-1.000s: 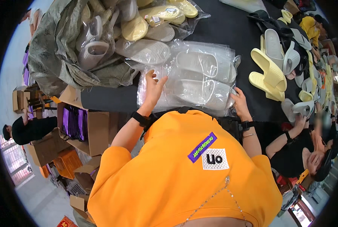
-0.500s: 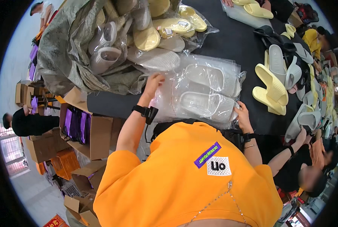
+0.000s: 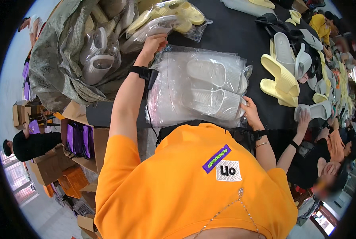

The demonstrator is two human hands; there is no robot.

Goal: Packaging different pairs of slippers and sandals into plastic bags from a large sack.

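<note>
Bagged white slippers [image 3: 215, 89] are lying flat in a stack of clear plastic bags on the black desk [image 3: 233, 32], right in front of the person in the orange shirt. The right hand [image 3: 250, 111] sits on the near right edge of that stack, fingers spread loosely and pressing down rather than gripping, as far as I can tell. The left hand [image 3: 154, 43] is stretched up to another bagged slipper [image 3: 154, 27] at the mouth of the big grey-green sack [image 3: 58, 67], fingers curled onto the plastic; whether it's a full pinch I can't tell from this angle. My take: keep that right hand pinning the pile so the slick bags don't slide, and pull the new one out by the bag's body, not a loose corner. Loose yellow slippers [image 3: 281, 77] are just to the right, so land it square on the stack.
</note>
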